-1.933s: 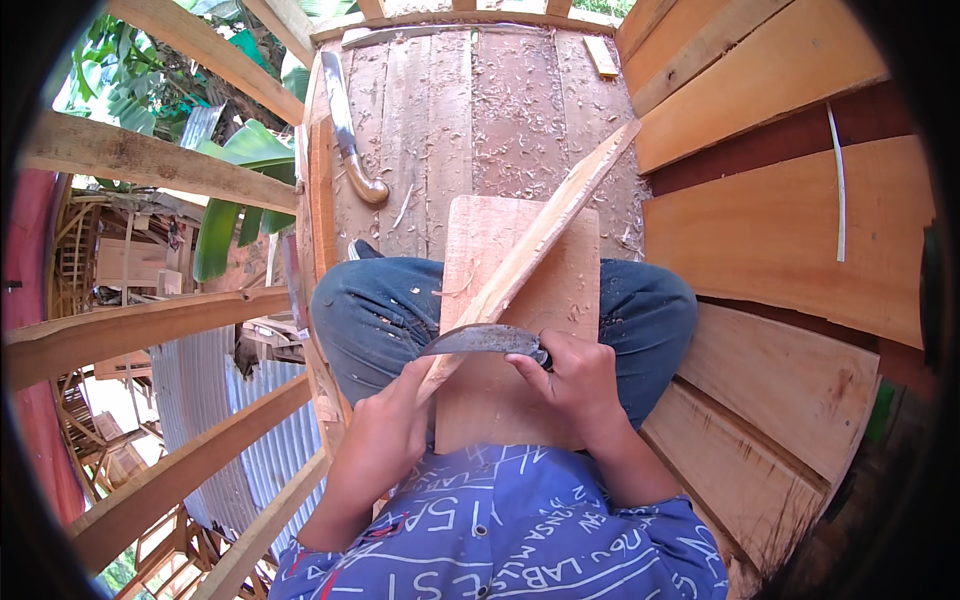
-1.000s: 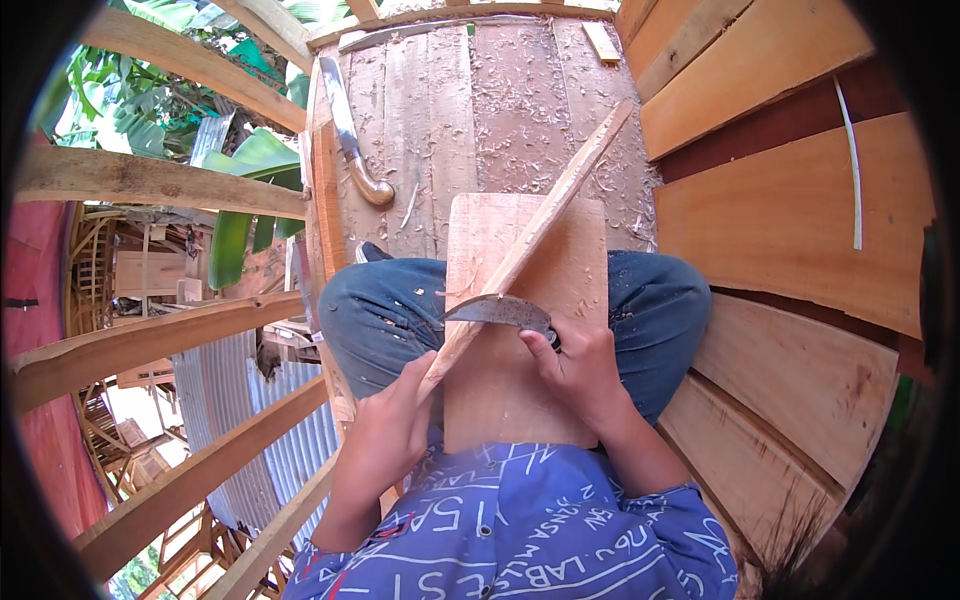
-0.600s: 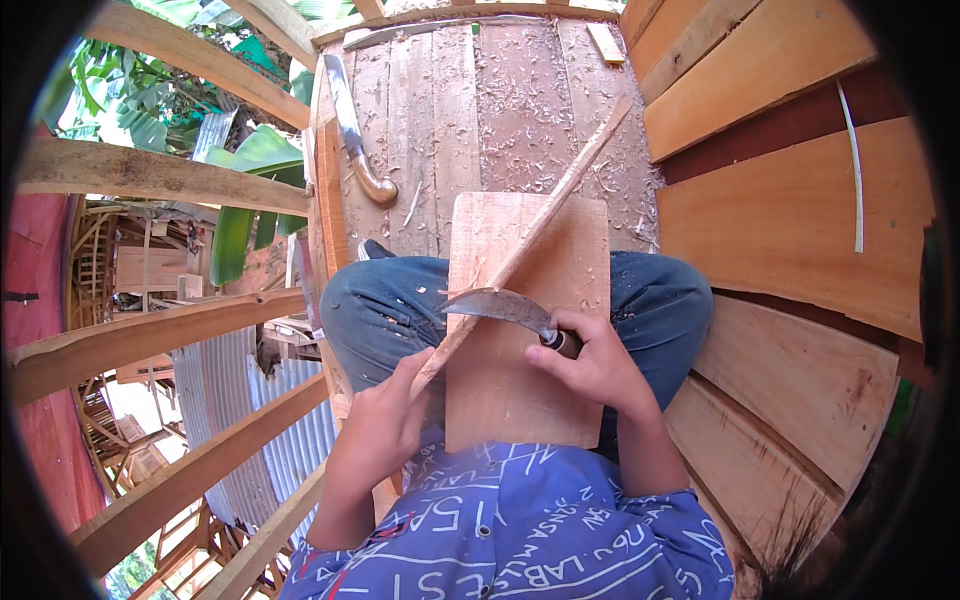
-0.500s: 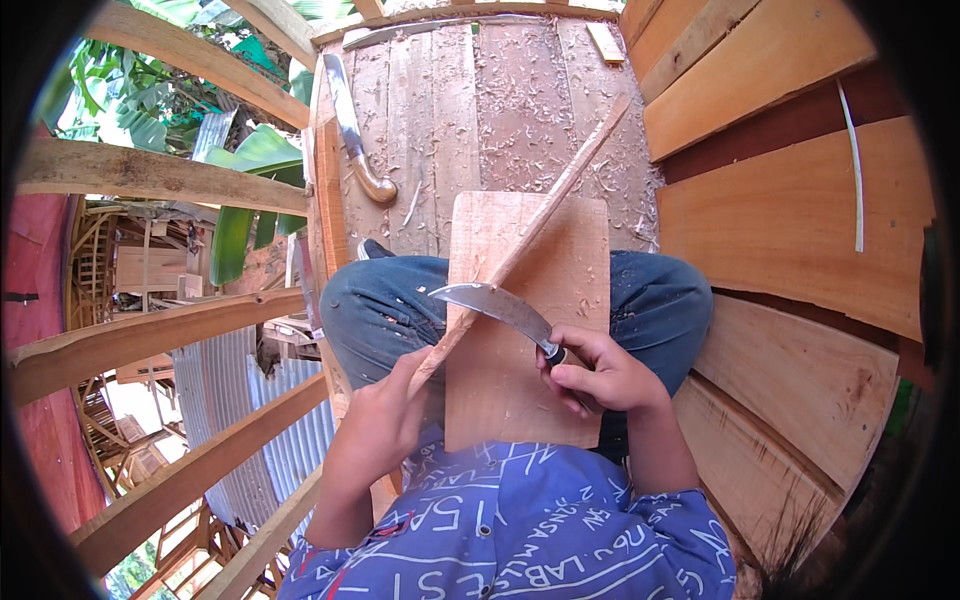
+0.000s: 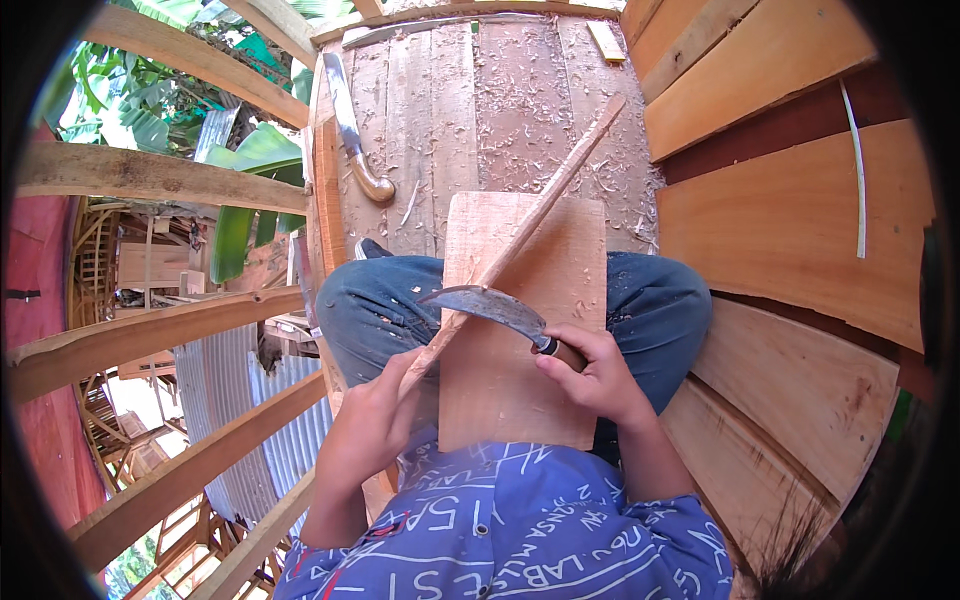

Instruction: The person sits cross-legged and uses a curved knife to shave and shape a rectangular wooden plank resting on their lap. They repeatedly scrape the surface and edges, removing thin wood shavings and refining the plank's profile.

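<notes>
My left hand (image 5: 378,415) is closed round the near end of a long, roughly squared wooden stick (image 5: 540,208). The stick slants away to the upper right, across a flat wooden board (image 5: 530,400) that lies over my lap. My right hand (image 5: 597,378) grips the dark handle of a curved knife (image 5: 492,306). Its blade crosses the stick near the board's left edge, the tip pointing left. Whether the edge is biting into the wood cannot be made out.
A machete (image 5: 350,130) with a wooden handle lies on the plank floor (image 5: 455,110), among scattered shavings. A small wood block (image 5: 605,42) sits at the far right. Wooden rails (image 5: 160,335) run along my left, a plank wall (image 5: 800,190) along my right.
My right hand has turned the knife slightly, so more of its handle shows and the blade looks darker. Stick and board have shifted slightly left in view.
</notes>
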### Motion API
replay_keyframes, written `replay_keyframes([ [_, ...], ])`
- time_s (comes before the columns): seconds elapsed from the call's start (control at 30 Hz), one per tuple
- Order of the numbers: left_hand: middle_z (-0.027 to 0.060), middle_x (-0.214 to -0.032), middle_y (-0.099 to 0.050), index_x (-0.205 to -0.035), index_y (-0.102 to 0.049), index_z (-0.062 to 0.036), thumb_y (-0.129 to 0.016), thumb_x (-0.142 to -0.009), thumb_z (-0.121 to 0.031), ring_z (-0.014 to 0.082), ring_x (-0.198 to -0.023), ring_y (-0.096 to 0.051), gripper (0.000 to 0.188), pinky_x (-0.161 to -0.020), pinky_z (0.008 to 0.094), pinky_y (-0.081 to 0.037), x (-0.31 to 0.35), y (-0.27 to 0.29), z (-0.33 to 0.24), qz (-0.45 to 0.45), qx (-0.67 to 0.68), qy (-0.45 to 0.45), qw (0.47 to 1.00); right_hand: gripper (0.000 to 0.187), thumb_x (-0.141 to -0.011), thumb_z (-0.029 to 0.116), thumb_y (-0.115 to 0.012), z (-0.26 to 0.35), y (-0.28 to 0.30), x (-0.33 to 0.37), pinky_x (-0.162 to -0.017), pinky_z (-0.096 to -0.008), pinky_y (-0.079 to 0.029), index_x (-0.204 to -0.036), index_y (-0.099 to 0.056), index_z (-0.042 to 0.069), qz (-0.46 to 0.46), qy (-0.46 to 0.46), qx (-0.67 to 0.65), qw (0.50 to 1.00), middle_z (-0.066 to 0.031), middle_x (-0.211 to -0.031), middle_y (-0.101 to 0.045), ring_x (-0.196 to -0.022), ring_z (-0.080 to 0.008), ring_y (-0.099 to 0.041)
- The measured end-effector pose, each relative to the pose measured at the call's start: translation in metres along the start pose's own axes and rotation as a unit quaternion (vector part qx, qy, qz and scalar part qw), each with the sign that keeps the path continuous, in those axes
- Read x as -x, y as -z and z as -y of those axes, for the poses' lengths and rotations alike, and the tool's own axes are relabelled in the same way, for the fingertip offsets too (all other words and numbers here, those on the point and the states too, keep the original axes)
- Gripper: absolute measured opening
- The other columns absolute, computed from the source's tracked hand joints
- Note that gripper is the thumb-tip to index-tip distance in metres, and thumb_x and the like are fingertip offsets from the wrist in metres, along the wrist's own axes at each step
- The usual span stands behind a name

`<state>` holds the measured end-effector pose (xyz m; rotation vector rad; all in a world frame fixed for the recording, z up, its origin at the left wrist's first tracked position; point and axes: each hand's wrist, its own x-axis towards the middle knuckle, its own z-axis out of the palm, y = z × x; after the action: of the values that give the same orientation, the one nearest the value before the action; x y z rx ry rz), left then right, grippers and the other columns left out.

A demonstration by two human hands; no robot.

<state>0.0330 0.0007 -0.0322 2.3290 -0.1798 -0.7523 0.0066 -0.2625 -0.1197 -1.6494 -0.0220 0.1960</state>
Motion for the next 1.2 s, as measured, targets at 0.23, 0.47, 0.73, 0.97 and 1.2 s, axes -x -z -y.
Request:
replay_keyframes([
  [0.23,0.0235,-0.087,-0.066,-0.125,-0.05,-0.0052,-0.056,-0.088,-0.003,0.0446,-0.086,-0.064,0.037,-0.07,0.0415,-0.05,0.001,0.002,-0.005,0.004,-0.001,0.008,1.0,0.024,-0.089,0.011,-0.067,0.005,0.014,0.001,-0.073,-0.0271,-0.048,-0.108,-0.061,-0.002,0.012,-0.083,-0.044,0.995,-0.0081,-0.085,-0.065,-0.08,-0.0127,-0.061],
  [0.47,0.0225,-0.086,-0.066,-0.124,-0.051,-0.0053,-0.056,-0.088,-0.003,0.0448,-0.086,-0.064,0.037,-0.07,0.0418,-0.05,0.003,-0.002,-0.001,-0.011,-0.002,0.004,1.0,0.022,-0.089,0.009,-0.065,0.012,0.013,-0.002,-0.077,-0.026,-0.048,-0.107,-0.064,-0.003,0.09,-0.138,-0.103,0.981,-0.0061,-0.089,-0.068,-0.084,-0.0113,-0.062],
  [0.73,0.0219,-0.085,-0.065,-0.124,-0.05,-0.005,-0.057,-0.088,-0.002,0.0433,-0.084,-0.065,0.037,-0.069,0.0405,-0.051,0.001,-0.001,0.0,-0.005,0.0,0.004,1.0,0.019,-0.087,0.007,-0.069,-0.002,-0.01,0.006,-0.065,-0.0258,-0.048,-0.102,-0.062,-0.002,-0.128,0.011,0.073,0.989,-0.0028,-0.078,-0.065,-0.069,-0.0082,-0.059],
  [0.97,0.024,-0.082,-0.063,-0.124,-0.05,-0.005,-0.057,-0.087,-0.002,0.0461,-0.08,-0.063,0.038,-0.066,0.0427,-0.049,0.0,-0.002,-0.003,-0.008,0.002,-0.01,1.0,0.016,-0.092,0.011,-0.063,0.001,0.008,0.007,-0.064,-0.0237,-0.046,-0.102,-0.061,0.0,-0.008,-0.015,-0.039,0.999,-0.0037,-0.078,-0.063,-0.071,-0.0085,-0.059],
  [1.2,0.0235,-0.081,-0.063,-0.126,-0.05,-0.0055,-0.056,-0.087,-0.002,0.0448,-0.08,-0.064,0.039,-0.066,0.0421,-0.049,0.003,-0.004,0.001,-0.018,0.004,-0.016,1.0,0.015,-0.098,0.018,-0.057,-0.01,0.017,-0.009,-0.042,-0.0224,-0.041,-0.104,-0.056,0.004,-0.065,-0.065,-0.241,0.966,-0.0025,-0.068,-0.055,-0.048,-0.0075,-0.051],
])
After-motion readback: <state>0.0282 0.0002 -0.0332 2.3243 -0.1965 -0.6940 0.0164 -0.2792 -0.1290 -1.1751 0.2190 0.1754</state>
